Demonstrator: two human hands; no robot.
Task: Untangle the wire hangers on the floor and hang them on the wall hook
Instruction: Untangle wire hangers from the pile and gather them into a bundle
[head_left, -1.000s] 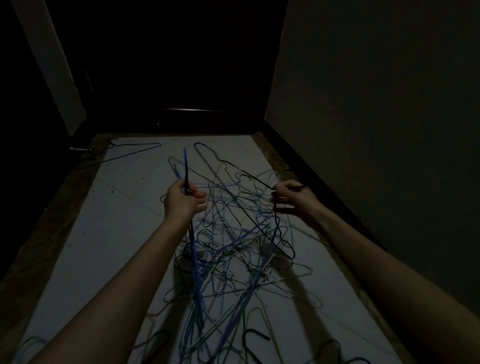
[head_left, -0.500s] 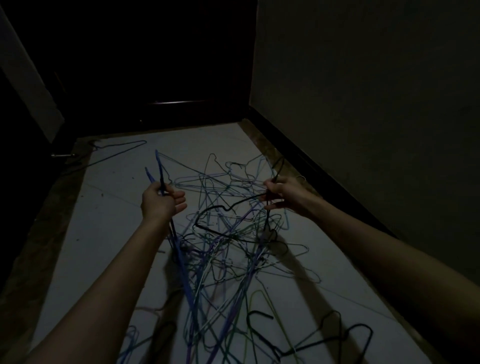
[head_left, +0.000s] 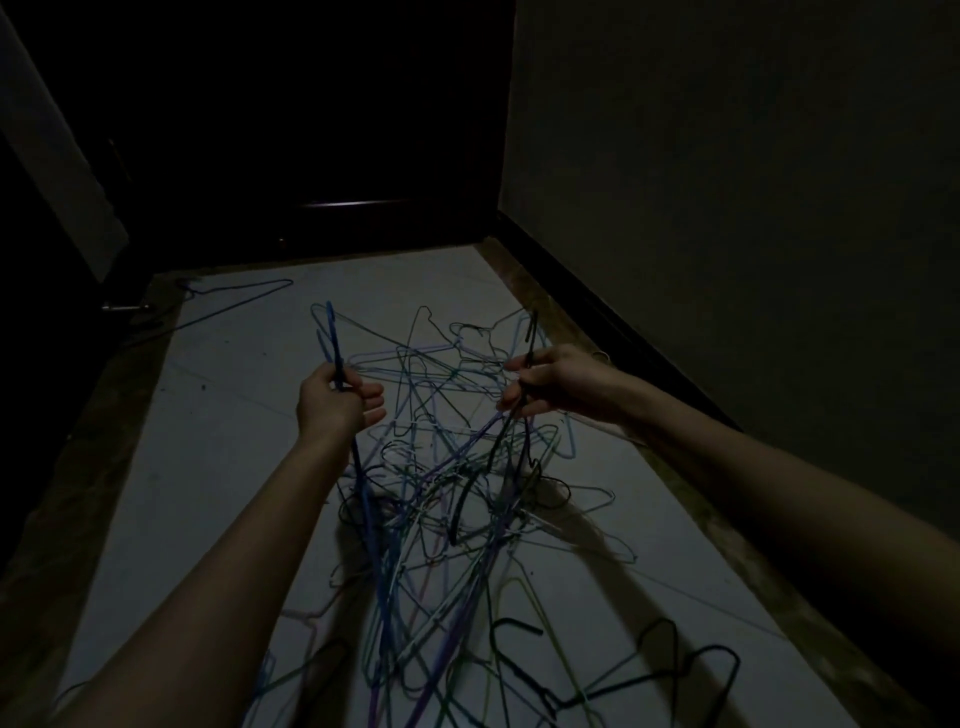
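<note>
A tangle of thin wire hangers (head_left: 441, 467) in blue, purple, green, white and black lies on a pale floor sheet (head_left: 218, 467). My left hand (head_left: 335, 402) grips a blue hanger (head_left: 332, 338) whose wire rises above my fist and runs down under my forearm into the pile. My right hand (head_left: 550, 384) pinches a black hanger (head_left: 530, 338), lifted above the pile, with dark and purple wires trailing down from it. No wall hook is in view.
A lone dark hanger (head_left: 239, 301) lies at the far left of the sheet. Loose black hangers (head_left: 649, 680) lie near the front right. A wall with a dark skirting (head_left: 597, 306) runs along the right. A dark door (head_left: 322, 130) closes the far end.
Both hands have stayed raised on their wires. The black hanger in my right hand has been drawn up and turned, its lower part now hanging into the pile. The camera tilted slightly.
</note>
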